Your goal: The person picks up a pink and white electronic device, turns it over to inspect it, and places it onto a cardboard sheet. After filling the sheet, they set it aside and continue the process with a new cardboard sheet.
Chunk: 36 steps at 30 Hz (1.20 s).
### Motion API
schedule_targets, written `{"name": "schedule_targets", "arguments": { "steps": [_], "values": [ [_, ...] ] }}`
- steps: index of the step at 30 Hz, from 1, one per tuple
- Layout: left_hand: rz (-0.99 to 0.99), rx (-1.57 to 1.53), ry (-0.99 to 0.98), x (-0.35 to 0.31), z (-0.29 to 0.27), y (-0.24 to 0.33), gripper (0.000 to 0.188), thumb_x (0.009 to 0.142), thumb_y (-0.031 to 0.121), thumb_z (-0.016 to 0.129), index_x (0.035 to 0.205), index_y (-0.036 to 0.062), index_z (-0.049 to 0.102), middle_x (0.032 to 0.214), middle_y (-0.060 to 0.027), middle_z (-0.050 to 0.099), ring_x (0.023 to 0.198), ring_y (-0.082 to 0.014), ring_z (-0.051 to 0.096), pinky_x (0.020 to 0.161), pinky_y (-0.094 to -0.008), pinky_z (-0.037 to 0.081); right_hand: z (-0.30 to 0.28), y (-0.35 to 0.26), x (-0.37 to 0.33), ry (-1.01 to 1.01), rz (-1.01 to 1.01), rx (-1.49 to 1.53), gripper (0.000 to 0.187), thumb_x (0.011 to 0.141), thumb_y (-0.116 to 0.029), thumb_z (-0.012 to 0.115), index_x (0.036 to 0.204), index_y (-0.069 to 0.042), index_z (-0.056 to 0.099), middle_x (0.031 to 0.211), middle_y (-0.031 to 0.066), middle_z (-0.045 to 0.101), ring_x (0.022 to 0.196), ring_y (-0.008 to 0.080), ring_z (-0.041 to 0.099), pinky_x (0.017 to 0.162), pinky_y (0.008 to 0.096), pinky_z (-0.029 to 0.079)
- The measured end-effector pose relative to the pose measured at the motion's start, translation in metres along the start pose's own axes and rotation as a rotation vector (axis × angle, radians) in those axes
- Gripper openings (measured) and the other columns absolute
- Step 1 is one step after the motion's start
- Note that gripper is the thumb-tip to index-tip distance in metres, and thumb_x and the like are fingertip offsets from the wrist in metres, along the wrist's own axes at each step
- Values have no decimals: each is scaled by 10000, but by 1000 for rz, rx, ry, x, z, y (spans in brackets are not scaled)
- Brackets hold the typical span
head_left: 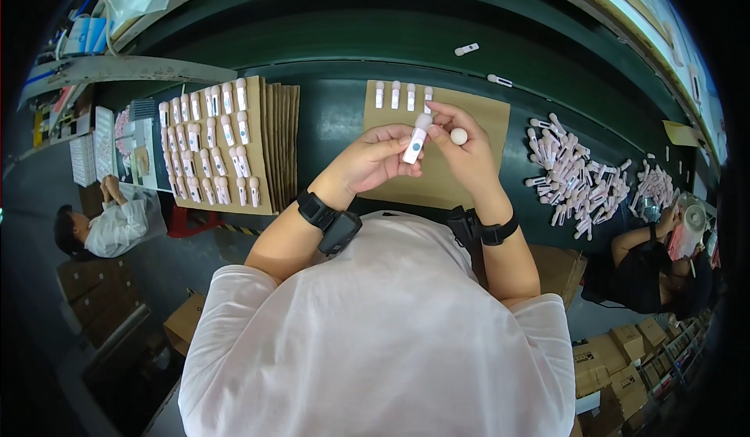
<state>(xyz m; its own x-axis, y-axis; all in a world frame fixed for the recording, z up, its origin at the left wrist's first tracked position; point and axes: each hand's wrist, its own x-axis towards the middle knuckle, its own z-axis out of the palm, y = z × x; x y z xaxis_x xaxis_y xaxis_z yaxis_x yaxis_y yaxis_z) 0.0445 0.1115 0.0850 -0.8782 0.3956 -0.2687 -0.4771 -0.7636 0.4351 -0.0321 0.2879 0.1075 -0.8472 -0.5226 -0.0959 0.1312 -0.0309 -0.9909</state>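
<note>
In front of my chest, my left hand (pixel 381 154) pinches a small white wand-shaped device (pixel 415 146) with a rounded pale-pink head and a dark oval spot on its body. The fingertips of my right hand (pixel 467 152) are at that device's head. A pale round head (pixel 458 136) pokes out between my right fingers; whatever body it has is hidden in the hand. Beneath both hands lies a brown cardboard sheet (pixel 476 175). A short row of similar wands (pixel 395 95) lies along its far edge, the last partly covered by my right fingers.
To the left, a stack of cardboard sheets (pixel 283 148) carries rows of wands (pixel 211 134). A loose heap of wands (pixel 574 171) lies at right, with two single ones (pixel 467 49) beyond on the green bench. Co-workers sit at far left (pixel 117 222) and far right (pixel 648 269).
</note>
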Motion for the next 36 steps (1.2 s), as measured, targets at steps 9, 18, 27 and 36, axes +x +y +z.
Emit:
{"name": "schedule_targets", "arguments": {
  "steps": [9,18,27,36],
  "values": [
    [-62,615,382,19,-53,-28,269,948,196,576,1114,-16,584,986,-112,648,866,-196,640,820,-336,521,-45,67,28,-55,153,-230,218,887,-7,606,1104,-22,611,954,60,659,891,143,624,800,257,487],
    [-136,1353,397,15,-94,-42,225,913,159,605,1061,-11,613,905,-118,670,827,-196,632,767,-302,503,-85,158,88,7,211,-800,178,873,-98,621,1040,-40,601,959,150,670,904,296,650,792,352,502],
    [-127,1343,444,22,-96,-25,233,907,156,607,1057,-22,614,917,-127,672,817,-207,631,764,-310,501,-88,178,109,-10,259,-796,161,871,-159,600,1023,-115,630,1004,141,669,926,335,637,786,390,506],
    [-107,1341,452,22,-95,-22,241,907,169,613,1060,-18,615,911,-128,671,811,-208,631,762,-309,501,-87,184,113,6,293,-753,162,865,-171,609,997,-81,641,1022,158,655,942,335,629,803,397,501]
  ]
}}
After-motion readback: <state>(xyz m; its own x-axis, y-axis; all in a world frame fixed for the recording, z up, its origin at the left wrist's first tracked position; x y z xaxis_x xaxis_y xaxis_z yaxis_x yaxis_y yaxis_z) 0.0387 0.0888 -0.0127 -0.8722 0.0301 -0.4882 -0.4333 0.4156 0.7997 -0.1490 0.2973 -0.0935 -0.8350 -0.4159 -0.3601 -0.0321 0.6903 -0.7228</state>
